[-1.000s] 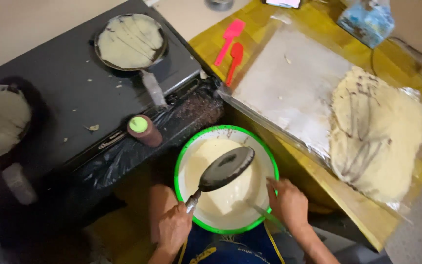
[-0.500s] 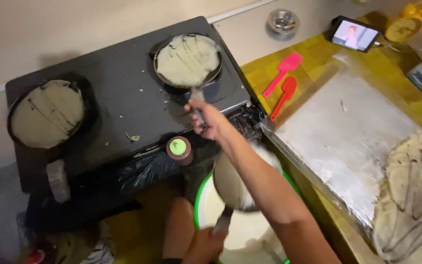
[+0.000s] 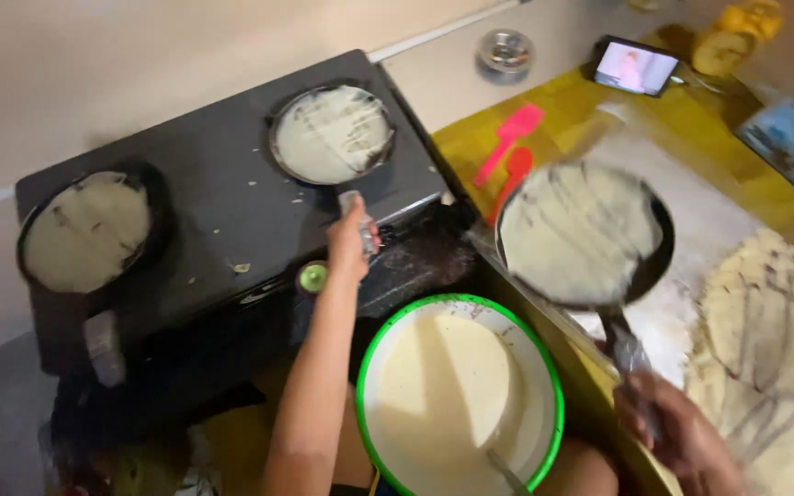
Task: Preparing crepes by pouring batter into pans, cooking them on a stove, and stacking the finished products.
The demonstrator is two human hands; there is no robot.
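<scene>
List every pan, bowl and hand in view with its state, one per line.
Left hand: gripping the handle of the middle pan.
Right hand: holding the raised pan's handle.
Raised pan: tilted, thin batter layer inside.
Middle pan: on stove, batter-coated.
Far pan: on stove, batter-coated.
Bowl: holds batter and a utensil.

Home kitchen (stove (image 3: 232,202), batter bowl (image 3: 459,395))
</scene>
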